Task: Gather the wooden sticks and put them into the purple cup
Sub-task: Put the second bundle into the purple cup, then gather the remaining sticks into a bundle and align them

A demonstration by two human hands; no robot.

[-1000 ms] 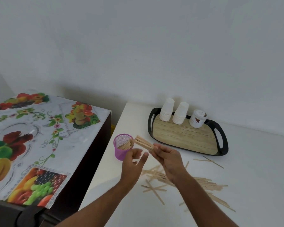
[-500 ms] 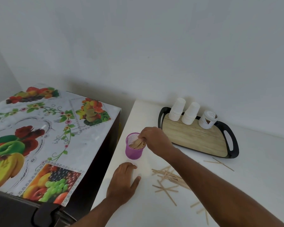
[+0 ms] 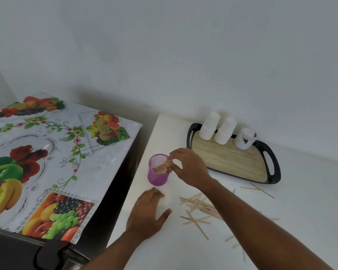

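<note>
We see the purple cup (image 3: pixel 158 170) standing upright near the left edge of the white counter (image 3: pixel 300 201), a mesh-walled cup with a bundle of wooden sticks (image 3: pixel 163 168) leaning inside it, their upper ends toward the cup's right rim. The right hand (image 3: pixel 189 168) reaches in from the lower right and sits over the right side of the cup's mouth, its fingers bent down onto the tops of the sticks in the cup; they appear to pinch those ends, though the contact is partly hidden by the knuckles. The left hand (image 3: pixel 147 211) lies palm down on the counter just in front of the cup, fingers straight and spread with the thumb out to the right, holding nothing and not touching the cup. To the right of the left hand, under the right forearm, we see the loose sticks (image 3: pixel 198 208) scattered in a crossed heap on the counter, with two more sticks (image 3: pixel 259 190) lying apart near the front rim of the tray. The black-rimmed, wood-patterned tray (image 3: pixel 232 160) sits toward the back of the counter, carrying two stacks of white paper cups (image 3: pixel 209 126) and a small white jar (image 3: pixel 244 141) along its far edge. Left of the counter stands a dark cabinet covered with a fruit-printed cloth (image 3: pixel 47 152).
</note>
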